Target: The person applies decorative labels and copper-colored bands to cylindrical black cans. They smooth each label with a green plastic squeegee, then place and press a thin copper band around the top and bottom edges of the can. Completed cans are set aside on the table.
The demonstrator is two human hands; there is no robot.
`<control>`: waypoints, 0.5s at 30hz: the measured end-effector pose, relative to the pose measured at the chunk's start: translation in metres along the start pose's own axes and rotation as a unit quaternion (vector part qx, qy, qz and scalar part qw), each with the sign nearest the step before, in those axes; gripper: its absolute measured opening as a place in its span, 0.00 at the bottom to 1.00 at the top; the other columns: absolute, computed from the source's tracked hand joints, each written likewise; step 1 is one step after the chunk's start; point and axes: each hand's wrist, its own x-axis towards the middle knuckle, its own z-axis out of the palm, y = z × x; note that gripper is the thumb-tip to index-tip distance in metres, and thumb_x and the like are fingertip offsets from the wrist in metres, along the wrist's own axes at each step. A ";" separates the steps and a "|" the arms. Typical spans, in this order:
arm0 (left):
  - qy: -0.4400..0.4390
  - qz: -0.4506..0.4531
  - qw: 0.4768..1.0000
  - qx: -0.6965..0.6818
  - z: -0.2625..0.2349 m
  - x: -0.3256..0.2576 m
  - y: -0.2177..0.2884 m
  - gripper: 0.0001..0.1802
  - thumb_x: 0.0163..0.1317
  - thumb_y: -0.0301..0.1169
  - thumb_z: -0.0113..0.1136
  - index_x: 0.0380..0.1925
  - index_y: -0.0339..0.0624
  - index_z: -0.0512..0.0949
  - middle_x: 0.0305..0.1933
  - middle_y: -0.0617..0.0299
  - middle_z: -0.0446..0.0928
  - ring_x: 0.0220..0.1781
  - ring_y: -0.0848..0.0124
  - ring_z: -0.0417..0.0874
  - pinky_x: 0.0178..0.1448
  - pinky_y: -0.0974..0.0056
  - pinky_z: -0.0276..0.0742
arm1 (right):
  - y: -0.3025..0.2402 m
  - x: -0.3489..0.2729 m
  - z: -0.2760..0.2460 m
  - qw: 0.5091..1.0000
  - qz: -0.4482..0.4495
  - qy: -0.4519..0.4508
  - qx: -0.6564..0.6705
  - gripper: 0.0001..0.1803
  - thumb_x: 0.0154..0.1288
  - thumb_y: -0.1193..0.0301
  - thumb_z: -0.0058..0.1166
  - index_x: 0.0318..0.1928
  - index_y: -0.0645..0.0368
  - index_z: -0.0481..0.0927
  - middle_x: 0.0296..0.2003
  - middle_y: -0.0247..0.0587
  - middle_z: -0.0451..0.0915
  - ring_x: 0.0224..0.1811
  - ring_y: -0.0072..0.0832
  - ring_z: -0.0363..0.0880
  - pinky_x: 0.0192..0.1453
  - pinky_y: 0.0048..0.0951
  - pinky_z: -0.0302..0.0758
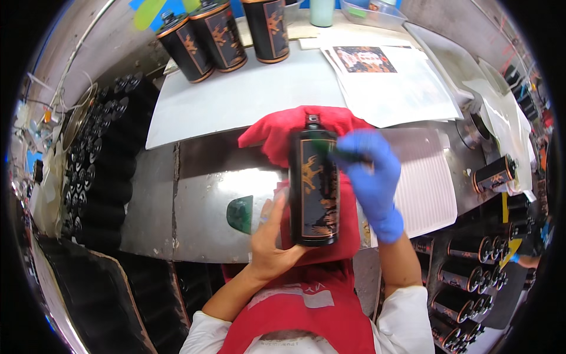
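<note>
While the bare left hand [272, 253] grips the black bottle [316, 189] near its base, over the red cloth [274, 138], the gloved right hand [371, 177], closed on a blurred green tool [323, 146] at its upper front, probably needs flat, even, light strokes.

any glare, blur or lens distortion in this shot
In the head view, motion smears the gloved right hand; in the head view, white glare washes out part of the metal table above the green piece; in the head view, the fisheye curves the table's edges and leaves black corners.
</note>
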 end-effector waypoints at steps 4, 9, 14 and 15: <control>0.031 0.024 0.999 0.015 0.008 -0.008 -0.006 0.50 0.41 0.32 0.76 0.62 0.24 0.58 0.56 0.40 0.72 0.59 0.51 0.74 0.68 0.52 0.60 | -0.057 -0.093 -0.016 0.980 -0.044 -0.195 -0.024 0.23 0.35 0.81 0.65 0.39 0.52 0.84 0.32 0.38 0.81 0.32 0.32 0.80 0.35 0.31 0.78; 0.039 0.073 0.994 0.074 -0.016 0.001 -0.015 0.52 0.40 0.33 0.77 0.61 0.23 0.57 0.55 0.39 0.73 0.58 0.52 0.76 0.67 0.52 0.61 | -0.045 -0.048 0.006 0.990 0.136 -0.012 0.035 0.13 0.47 0.83 0.65 0.35 0.62 0.78 0.31 0.40 0.78 0.33 0.25 0.78 0.37 0.25 0.75; 0.050 0.052 0.997 0.010 0.004 -0.005 -0.006 0.51 0.42 0.34 0.76 0.61 0.22 0.56 0.56 0.38 0.71 0.56 0.52 0.76 0.63 0.56 0.67 | -0.024 -0.024 0.007 0.977 -0.131 -0.024 -0.169 0.19 0.41 0.85 0.62 0.37 0.55 0.81 0.32 0.41 0.78 0.36 0.35 0.78 0.39 0.27 0.75; 0.052 0.030 0.998 -0.009 0.005 -0.014 -0.011 0.51 0.43 0.35 0.75 0.62 0.23 0.56 0.56 0.38 0.71 0.57 0.50 0.75 0.64 0.54 0.66 | -0.036 -0.043 0.009 0.960 -0.165 -0.107 -0.201 0.20 0.39 0.82 0.62 0.37 0.53 0.82 0.33 0.39 0.78 0.33 0.35 0.78 0.33 0.28 0.75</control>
